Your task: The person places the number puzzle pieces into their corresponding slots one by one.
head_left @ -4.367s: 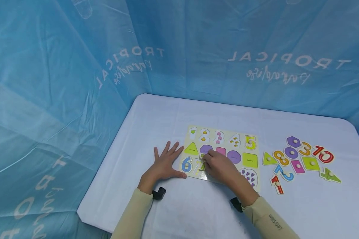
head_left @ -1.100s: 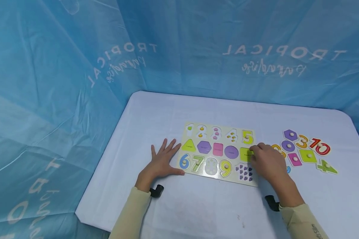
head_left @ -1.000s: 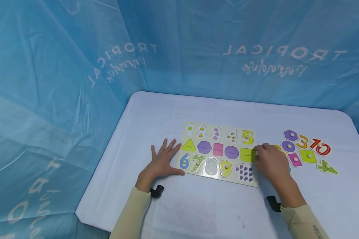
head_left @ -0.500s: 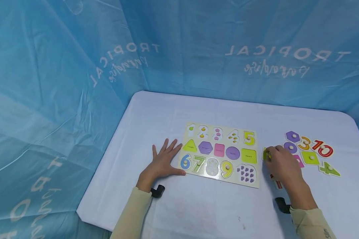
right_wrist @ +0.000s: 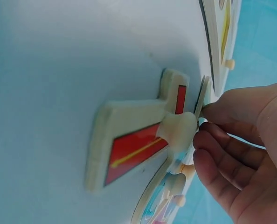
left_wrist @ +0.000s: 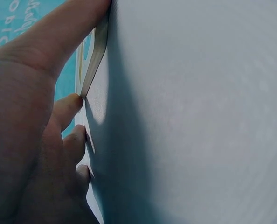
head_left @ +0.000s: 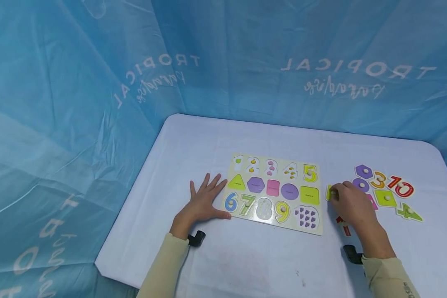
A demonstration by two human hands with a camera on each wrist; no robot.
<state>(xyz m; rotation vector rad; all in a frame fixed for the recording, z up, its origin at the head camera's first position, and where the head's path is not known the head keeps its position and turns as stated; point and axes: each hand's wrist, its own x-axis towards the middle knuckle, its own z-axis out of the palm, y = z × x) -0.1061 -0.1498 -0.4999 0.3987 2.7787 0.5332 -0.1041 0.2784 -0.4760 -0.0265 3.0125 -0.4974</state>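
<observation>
A cream puzzle board [head_left: 279, 229] lies on the white table; its 5, 6, 7 and 9 recesses hold knobbed pieces. My left hand [head_left: 202, 203] lies with fingers spread at the board's left edge, thumb and index fingertip touching it, as the left wrist view shows. To the right of the board, my right hand [head_left: 352, 205] pinches the green triangle piece [head_left: 328, 193], which is partly hidden under the fingers. A red 1 piece [right_wrist: 138, 144] with a wooden knob lies close beside that hand.
Beyond the right hand lie loose pieces: a purple hexagon [head_left: 364, 171], a purple circle [head_left: 361, 185], an orange 3 [head_left: 378, 180], a red 10 [head_left: 401, 186], a green square [head_left: 385, 198] and a green 4 [head_left: 409, 212]. Blue sheeting [head_left: 246, 62] hangs behind the table.
The green 7 went into its recess under my right hand, which then moved right, off the board, to the green triangle piece. My left hand has stayed at the board's edge.
</observation>
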